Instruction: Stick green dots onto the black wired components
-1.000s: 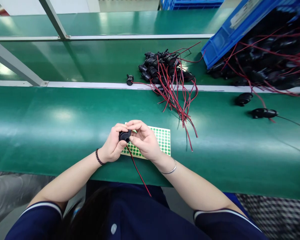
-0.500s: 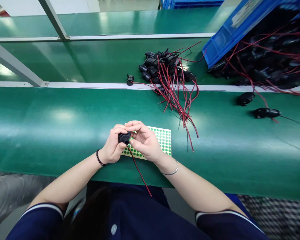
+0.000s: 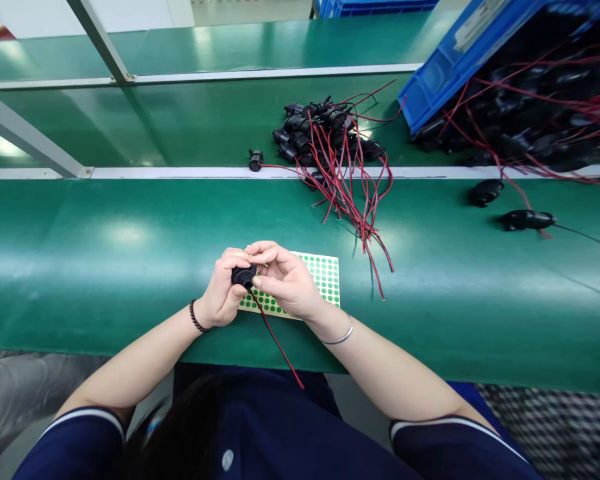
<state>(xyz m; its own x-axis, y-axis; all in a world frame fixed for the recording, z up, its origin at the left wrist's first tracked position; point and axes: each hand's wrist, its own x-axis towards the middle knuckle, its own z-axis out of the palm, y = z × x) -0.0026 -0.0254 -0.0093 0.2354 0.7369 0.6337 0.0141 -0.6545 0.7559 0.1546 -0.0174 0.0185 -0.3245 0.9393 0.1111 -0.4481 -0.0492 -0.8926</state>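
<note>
Black part (image 3: 243, 275) held above sticker sheet (image 3: 325, 280) on green tabletop (image 3: 105, 267) | left hand (image 3: 223, 290) curled shut around part | right hand (image 3: 285, 283) fingers pinching at part's top | red wire (image 3: 277, 343) hangs toward person | wired parts pile (image 3: 330, 143) far side | blue bin (image 3: 430, 87) right.

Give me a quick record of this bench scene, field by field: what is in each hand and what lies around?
Left hand: grips a small black part with a red wire
Right hand: fingertips on the same part
Under the hands: sheet of green dot stickers
Bench: green mat
Farther back: pile of black parts with red wires
Far right: blue bin of more parts
</note>
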